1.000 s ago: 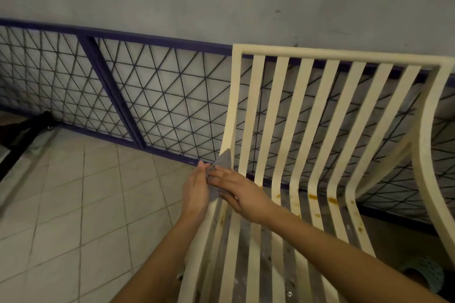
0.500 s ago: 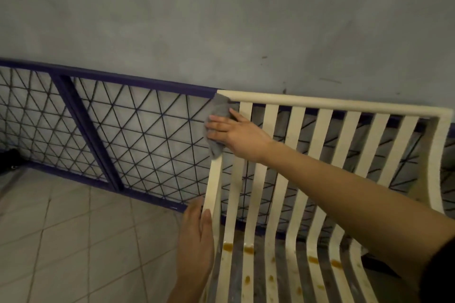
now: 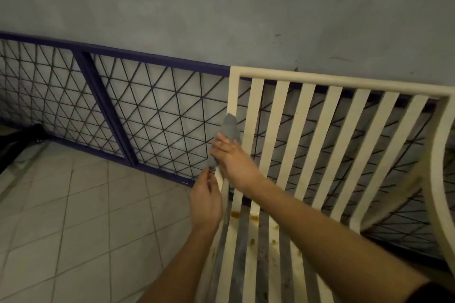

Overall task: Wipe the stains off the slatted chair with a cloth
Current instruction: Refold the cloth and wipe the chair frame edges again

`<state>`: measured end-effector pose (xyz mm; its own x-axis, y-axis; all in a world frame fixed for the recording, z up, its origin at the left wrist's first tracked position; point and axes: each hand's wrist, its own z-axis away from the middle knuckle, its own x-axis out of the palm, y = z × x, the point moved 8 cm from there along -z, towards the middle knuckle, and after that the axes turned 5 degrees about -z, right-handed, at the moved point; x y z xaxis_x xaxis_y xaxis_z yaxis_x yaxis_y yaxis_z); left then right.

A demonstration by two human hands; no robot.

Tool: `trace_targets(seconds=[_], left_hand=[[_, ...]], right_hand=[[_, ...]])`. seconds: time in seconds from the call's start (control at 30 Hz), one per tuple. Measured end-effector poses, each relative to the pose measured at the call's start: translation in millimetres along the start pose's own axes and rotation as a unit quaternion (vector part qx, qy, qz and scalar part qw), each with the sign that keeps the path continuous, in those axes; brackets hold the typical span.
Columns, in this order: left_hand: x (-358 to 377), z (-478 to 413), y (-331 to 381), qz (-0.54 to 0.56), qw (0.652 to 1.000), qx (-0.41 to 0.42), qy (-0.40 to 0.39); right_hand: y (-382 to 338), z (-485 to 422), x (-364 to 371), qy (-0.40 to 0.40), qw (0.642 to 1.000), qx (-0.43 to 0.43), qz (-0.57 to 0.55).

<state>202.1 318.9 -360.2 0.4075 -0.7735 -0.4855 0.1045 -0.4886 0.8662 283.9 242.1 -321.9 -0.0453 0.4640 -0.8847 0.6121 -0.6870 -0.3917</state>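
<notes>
A cream slatted chair (image 3: 305, 155) stands against a fence, with orange-brown stains (image 3: 235, 214) on the seat slats near the backrest and more spots (image 3: 252, 241) further forward. My right hand (image 3: 232, 158) grips a grey cloth (image 3: 230, 128) wrapped on the leftmost upright of the backrest, about halfway up. My left hand (image 3: 205, 202) hovers just below, beside that upright, with relaxed fingers pointing up. Its fingertips reach the cloth's lower end.
A blue-framed wire mesh fence (image 3: 105, 110) runs behind the chair under a grey wall. Pale tiled floor (image 3: 73, 216) lies to the left. The chair's curved right armrest (image 3: 440, 179) rises at the right edge. A dark object (image 3: 17, 140) sits far left.
My right hand slid the cloth down from the top corner to the middle of the left upright. My left hand came off the upright and rose toward the cloth.
</notes>
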Motion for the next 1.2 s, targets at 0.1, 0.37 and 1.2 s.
trace_targets(seconds=[0.1,0.37,1.2], left_hand=[[-11,1,-10,0.075,0.995,-0.057,0.035],[-35,50,-23,0.063,0.995,-0.071,0.01],[-27,301,-34,0.052,0.947,-0.138,-0.285]], right_hand=[[-32,50,32,0.039,0.983,0.071,-0.168],[-102,137,30,0.045,0.94,0.089,-0.326],[-52,385,51,0.14,0.647,0.439,-0.608]])
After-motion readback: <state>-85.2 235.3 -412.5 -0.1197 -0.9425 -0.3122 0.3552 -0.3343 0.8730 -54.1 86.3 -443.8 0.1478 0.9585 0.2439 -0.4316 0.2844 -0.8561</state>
